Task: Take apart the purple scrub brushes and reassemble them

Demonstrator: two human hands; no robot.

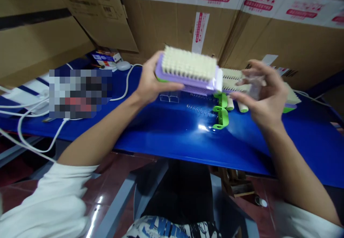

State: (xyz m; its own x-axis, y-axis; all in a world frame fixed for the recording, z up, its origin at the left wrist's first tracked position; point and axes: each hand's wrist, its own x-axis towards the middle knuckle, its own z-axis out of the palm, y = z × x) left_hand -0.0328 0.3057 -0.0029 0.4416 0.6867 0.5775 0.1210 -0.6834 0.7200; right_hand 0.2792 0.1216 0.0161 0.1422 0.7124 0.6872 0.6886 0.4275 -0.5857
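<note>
Fingers (167,86) of the left hand (149,82) are clenched around one end of a purple scrub brush (188,69), held bristles-up just above the tabletop (166,130). The right hand (264,94) hovers at the brush's other end, its fingers (255,66) curled on a small clear piece (254,85) too blurred to name. The brush looks light and rigid, a hard plastic back that is probably smooth and a little slippery; the long sides of the back seem the safest grip, since the bristles would give under pressure. Below lie green plastic pieces (221,118), white rollers (243,107) and a second brush (291,96). The glossy blue surface would let parts slide. Cardboard boxes (161,26) wall the back, white cables (27,123) trail at left, and the floor (107,166) is red.
</note>
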